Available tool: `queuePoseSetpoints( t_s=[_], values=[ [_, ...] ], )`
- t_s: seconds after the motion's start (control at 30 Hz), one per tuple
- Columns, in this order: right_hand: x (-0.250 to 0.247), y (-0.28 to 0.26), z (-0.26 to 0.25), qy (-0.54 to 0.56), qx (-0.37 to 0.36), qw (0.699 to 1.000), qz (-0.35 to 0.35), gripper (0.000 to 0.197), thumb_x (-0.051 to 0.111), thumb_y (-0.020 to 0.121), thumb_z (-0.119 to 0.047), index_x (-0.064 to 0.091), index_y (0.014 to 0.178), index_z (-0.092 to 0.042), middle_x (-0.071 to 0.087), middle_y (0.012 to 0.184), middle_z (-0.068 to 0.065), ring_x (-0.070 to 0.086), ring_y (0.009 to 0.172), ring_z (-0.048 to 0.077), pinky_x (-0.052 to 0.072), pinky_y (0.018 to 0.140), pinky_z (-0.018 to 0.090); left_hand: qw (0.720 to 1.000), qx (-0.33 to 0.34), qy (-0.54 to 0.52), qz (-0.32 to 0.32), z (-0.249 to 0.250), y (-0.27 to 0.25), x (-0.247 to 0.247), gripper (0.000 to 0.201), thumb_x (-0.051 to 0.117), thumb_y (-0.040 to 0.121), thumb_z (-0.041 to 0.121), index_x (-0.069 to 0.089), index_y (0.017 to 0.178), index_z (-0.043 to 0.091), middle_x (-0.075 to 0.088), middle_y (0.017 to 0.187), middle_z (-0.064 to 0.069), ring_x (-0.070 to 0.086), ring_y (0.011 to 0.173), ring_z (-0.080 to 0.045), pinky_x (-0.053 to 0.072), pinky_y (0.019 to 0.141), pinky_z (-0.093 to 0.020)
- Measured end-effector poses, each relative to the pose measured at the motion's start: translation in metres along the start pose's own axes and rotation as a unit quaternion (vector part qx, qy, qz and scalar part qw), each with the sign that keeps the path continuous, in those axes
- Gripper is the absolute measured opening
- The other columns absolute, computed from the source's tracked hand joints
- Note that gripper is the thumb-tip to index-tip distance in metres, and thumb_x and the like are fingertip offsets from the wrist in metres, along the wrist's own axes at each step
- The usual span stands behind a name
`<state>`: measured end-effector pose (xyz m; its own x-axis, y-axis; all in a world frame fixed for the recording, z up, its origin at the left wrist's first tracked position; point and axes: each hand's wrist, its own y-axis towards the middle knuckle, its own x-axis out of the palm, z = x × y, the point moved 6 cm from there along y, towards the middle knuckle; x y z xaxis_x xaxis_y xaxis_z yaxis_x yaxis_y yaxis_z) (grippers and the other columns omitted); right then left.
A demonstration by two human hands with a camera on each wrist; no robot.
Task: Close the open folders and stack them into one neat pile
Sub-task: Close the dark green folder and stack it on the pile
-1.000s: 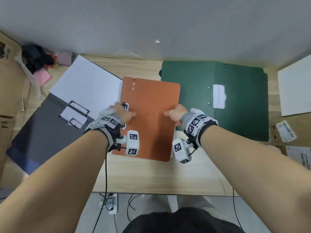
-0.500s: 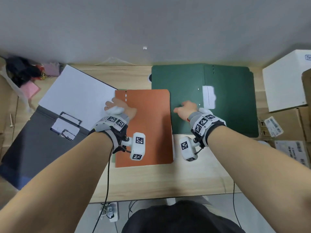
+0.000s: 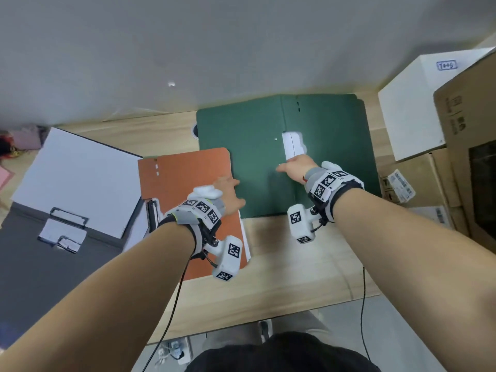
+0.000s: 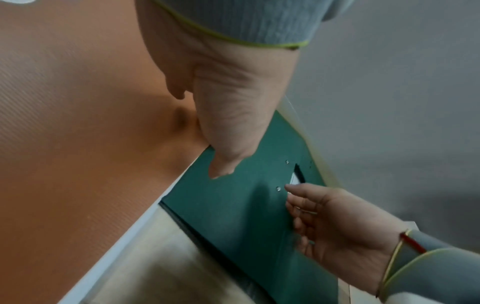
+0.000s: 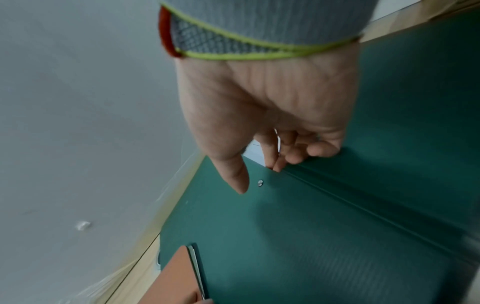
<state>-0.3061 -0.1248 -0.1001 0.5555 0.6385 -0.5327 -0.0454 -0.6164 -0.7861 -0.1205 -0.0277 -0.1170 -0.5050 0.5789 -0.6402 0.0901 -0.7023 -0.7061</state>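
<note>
A closed orange folder (image 3: 188,178) lies on the wooden table (image 3: 295,277), its right edge overlapping the left part of an open green folder (image 3: 255,146). My left hand (image 3: 230,191) rests at the orange folder's right edge, fingers relaxed; in the left wrist view its thumb (image 4: 221,164) reaches the green folder (image 4: 233,216). My right hand (image 3: 295,167) hovers over the green folder's centre fold beside a white clip (image 3: 293,145), fingers loosely bent and holding nothing (image 5: 291,152). An open dark grey folder (image 3: 40,264) with white paper (image 3: 77,173) lies at the left.
A white box (image 3: 410,108) and cardboard boxes (image 3: 469,157) crowd the table's right end. A grey wall runs behind the folders. Small pink and dark items (image 3: 24,138) sit at the far left corner. Bare wood shows in front of the green folder.
Both hands let go of the orange folder's sides. The left hand crossed to its right edge, and the right hand moved out over the green folder's centre fold.
</note>
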Motion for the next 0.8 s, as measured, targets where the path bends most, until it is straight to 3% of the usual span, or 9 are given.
queuePoseSetpoints(
  t_s=[0.13, 0.2, 0.27, 0.33, 0.47, 0.57, 0.63, 0.7, 0.8],
  values=[
    [-0.013, -0.004, -0.006, -0.019, -0.043, 0.999, 0.005, 0.051, 0.062, 0.090, -0.037, 0.063, 0.121, 0.004, 0.063, 0.129, 0.016, 0.059, 0.118, 0.032, 0.046, 0.101, 0.035, 0.995, -0.006, -0.058, 0.083, 0.010, -0.003, -0.022, 0.056, 0.063, 0.093, 0.041, 0.054, 0.142, 0.017, 0.051, 0.149, -0.008, 0.051, 0.134, -0.027, 0.040, 0.107, -0.033],
    [-0.020, -0.011, -0.013, -0.007, -0.083, 0.996, 0.015, 0.038, 0.066, 0.087, -0.038, 0.068, 0.102, -0.003, 0.067, 0.108, 0.011, 0.062, 0.103, 0.028, 0.047, 0.094, 0.033, 0.986, -0.019, -0.113, 0.122, 0.019, -0.007, -0.040, 0.056, 0.061, 0.093, 0.048, 0.057, 0.140, 0.017, 0.061, 0.138, -0.008, 0.057, 0.127, -0.027, 0.042, 0.103, -0.031],
    [-0.029, -0.023, -0.023, 0.015, -0.128, 0.991, 0.043, 0.024, 0.070, 0.082, -0.036, 0.060, 0.080, -0.014, 0.060, 0.084, 0.004, 0.057, 0.080, 0.023, 0.047, 0.081, 0.033, 0.977, -0.030, -0.175, 0.122, 0.030, -0.009, -0.054, 0.069, 0.058, 0.089, 0.061, 0.053, 0.142, 0.018, 0.061, 0.138, -0.006, 0.058, 0.127, -0.026, 0.044, 0.107, -0.035],
    [-0.042, -0.043, -0.034, 0.042, -0.181, 0.980, 0.075, 0.028, 0.071, 0.079, -0.032, 0.049, 0.069, -0.020, 0.053, 0.072, -0.002, 0.049, 0.068, 0.021, 0.042, 0.070, 0.033, 0.963, -0.034, -0.238, 0.119, 0.047, -0.014, -0.072, 0.089, 0.054, 0.080, 0.077, 0.045, 0.147, 0.019, 0.059, 0.140, -0.004, 0.057, 0.128, -0.026, 0.044, 0.110, -0.041],
    [-0.061, -0.097, -0.061, 0.055, -0.280, 0.951, 0.118, 0.024, 0.070, 0.074, -0.022, 0.046, 0.073, -0.019, 0.050, 0.084, 0.002, 0.048, 0.075, 0.024, 0.039, 0.071, 0.035, 0.910, -0.027, -0.404, 0.092, 0.078, -0.031, -0.106, 0.109, 0.057, 0.059, 0.089, 0.046, 0.145, 0.023, 0.058, 0.134, 0.003, 0.065, 0.115, -0.023, 0.058, 0.094, -0.043],
    [-0.052, -0.133, -0.080, 0.015, -0.336, 0.934, 0.117, 0.022, 0.068, 0.074, -0.019, 0.048, 0.083, -0.017, 0.046, 0.090, 0.003, 0.047, 0.079, 0.024, 0.032, 0.066, 0.033, 0.873, -0.002, -0.481, 0.084, 0.090, -0.041, -0.127, 0.069, 0.071, 0.062, 0.076, 0.069, 0.097, 0.017, 0.073, 0.092, -0.001, 0.073, 0.084, -0.021, 0.061, 0.076, -0.036],
    [-0.039, -0.153, -0.092, -0.011, -0.375, 0.921, 0.101, 0.024, 0.070, 0.076, -0.020, 0.049, 0.087, -0.017, 0.044, 0.093, 0.003, 0.045, 0.080, 0.023, 0.033, 0.068, 0.033, 0.869, 0.002, -0.475, 0.140, 0.082, -0.049, -0.141, 0.031, 0.077, 0.077, 0.043, 0.063, 0.069, 0.016, 0.066, 0.069, -0.004, 0.065, 0.067, -0.023, 0.051, 0.067, -0.031],
    [-0.024, -0.165, -0.101, -0.003, -0.405, 0.912, 0.065, 0.024, 0.075, 0.076, -0.027, 0.055, 0.086, -0.018, 0.044, 0.090, -0.001, 0.046, 0.078, 0.018, 0.038, 0.071, 0.032, 0.862, -0.011, -0.470, 0.190, 0.059, -0.056, -0.148, 0.025, 0.071, 0.079, 0.009, 0.053, 0.062, 0.014, 0.055, 0.062, -0.004, 0.054, 0.061, -0.023, 0.045, 0.062, -0.032],
    [-0.020, -0.155, -0.100, 0.041, -0.390, 0.919, 0.046, 0.023, 0.075, 0.078, -0.035, 0.060, 0.090, -0.021, 0.051, 0.097, -0.003, 0.055, 0.088, 0.014, 0.042, 0.081, 0.029, 0.849, -0.034, -0.493, 0.186, 0.023, -0.066, -0.143, 0.016, 0.067, 0.086, 0.001, 0.054, 0.082, 0.008, 0.054, 0.071, -0.010, 0.056, 0.058, -0.023, 0.049, 0.051, -0.027]
  ],
)
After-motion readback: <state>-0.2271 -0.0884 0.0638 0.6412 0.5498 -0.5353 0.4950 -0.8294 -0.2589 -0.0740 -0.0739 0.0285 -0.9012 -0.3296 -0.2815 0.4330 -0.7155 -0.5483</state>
